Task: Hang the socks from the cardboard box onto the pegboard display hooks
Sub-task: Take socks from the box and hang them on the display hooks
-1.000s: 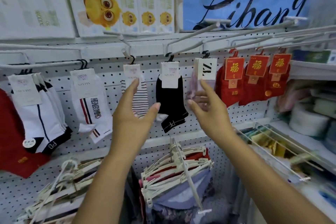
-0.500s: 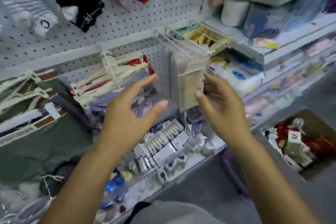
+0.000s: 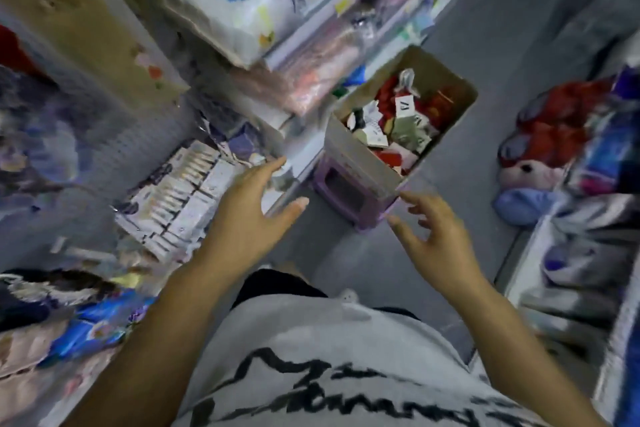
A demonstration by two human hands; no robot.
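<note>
Head view: cardboard box (image 3: 360, 161) of socks (image 3: 393, 128) sits beyond left grip (image 3: 249, 218) and right grip (image 3: 440, 236), both spread.

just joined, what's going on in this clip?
A person stands in a shop aisle, looking down at an open cardboard box full of packaged socks, which appears to sit on a purple stool. The left hand and right hand are both empty, fingers loosely spread, held out toward the box. No sock is picked up yet. The frame is motion-blurred.

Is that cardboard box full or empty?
Well filled: the open-topped cardboard box holds a heap of socks, red and pale, with card tags.
</note>
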